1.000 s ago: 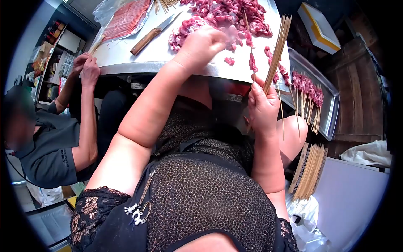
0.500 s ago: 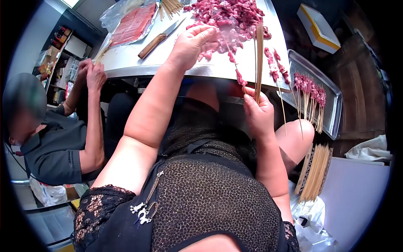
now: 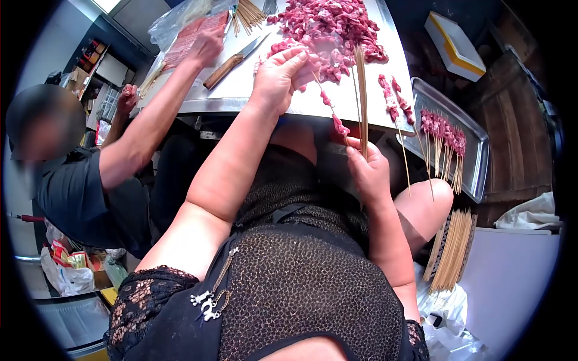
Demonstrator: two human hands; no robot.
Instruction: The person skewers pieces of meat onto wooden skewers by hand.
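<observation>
My right hand [image 3: 369, 168] is closed around a bundle of thin wooden skewers [image 3: 362, 96] standing upright. The same hand grips the lower end of one meat skewer [image 3: 341, 125], which leans up and left with small pieces of red raw meat along it. My left hand [image 3: 278, 78] is at that skewer's upper tip, its thumb and fingers pinched on a piece of raw meat, mostly hidden by the fingers. Just beyond lies a big heap of cut raw meat [image 3: 331, 24] on the white table [image 3: 241, 99]. Two finished meat skewers [image 3: 389, 99] rest at the table's right edge.
A metal tray [image 3: 478, 150] holds several meat skewers [image 3: 444, 132] at right. Below it stands a box of bare skewers [image 3: 453, 249]. A wooden-handled knife [image 3: 226, 69] lies on the table. On the left, a co-worker [image 3: 78, 192] reaches toward bagged rows of meat [image 3: 195, 33].
My left hand has shifted slightly right and down to the skewer's tip, and the skewer leans more to the left. The co-worker's arm has extended over the table toward the bagged meat.
</observation>
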